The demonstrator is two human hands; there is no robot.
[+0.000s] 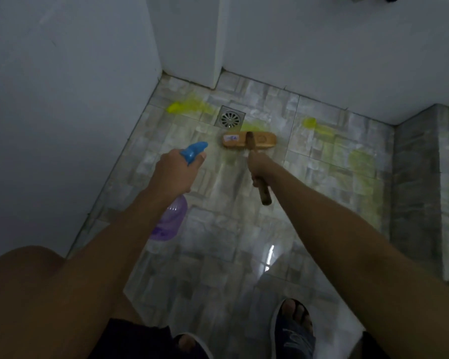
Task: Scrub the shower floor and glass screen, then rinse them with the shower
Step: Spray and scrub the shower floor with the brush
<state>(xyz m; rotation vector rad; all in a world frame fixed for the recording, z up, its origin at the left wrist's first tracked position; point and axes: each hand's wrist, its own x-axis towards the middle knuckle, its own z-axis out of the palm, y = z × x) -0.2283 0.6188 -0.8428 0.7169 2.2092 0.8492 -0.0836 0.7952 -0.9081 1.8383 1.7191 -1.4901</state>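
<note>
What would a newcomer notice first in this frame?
Bright yellow-green cleaner splashes stand out on the pale floor tiles, by the far-left corner, beside the drain and toward the right. At centre, the right hand grips a wooden scrub brush whose head rests on the floor just this side of the drain, while the left hand holds a purple spray bottle with a blue trigger.

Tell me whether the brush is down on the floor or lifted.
Down, it seems: the brush head lies flat against the tiles beside the drain, right hand gripping its handle.
</note>
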